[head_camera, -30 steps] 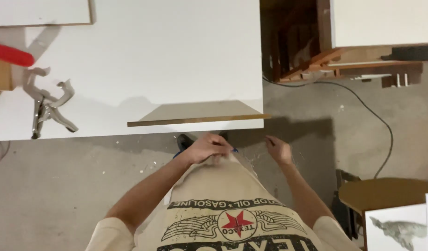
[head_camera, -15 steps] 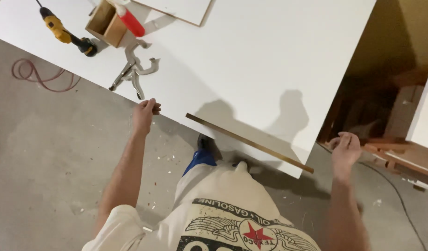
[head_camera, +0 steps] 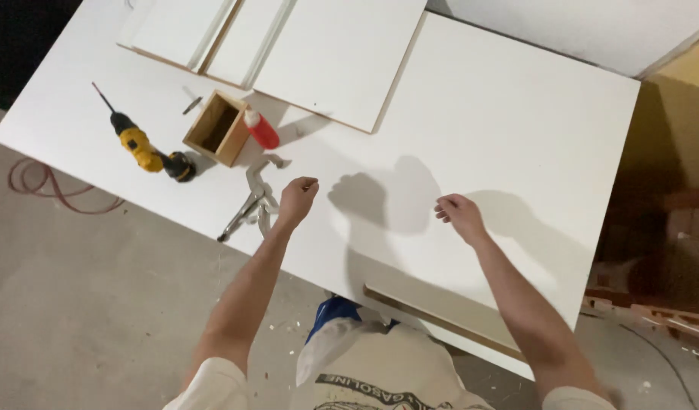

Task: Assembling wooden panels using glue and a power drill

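Both empty: left hand [head_camera: 296,199] loosely curled just beside locking pliers [head_camera: 250,209], right hand [head_camera: 459,216] half-open over white panel [head_camera: 471,152] lying flat on tabletop [head_camera: 76,129]; probably stiff, smooth, slippery-faced, fairly heavy, best gripped along opposite edges.

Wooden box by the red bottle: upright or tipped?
Tipped on its side: the small wooden box shows its open mouth and dark inside to the camera, lying beside the red bottle.

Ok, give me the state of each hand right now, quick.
Left hand: loosely curled, empty, above the white panel beside the locking pliers.
Right hand: half open, empty, over the panel.
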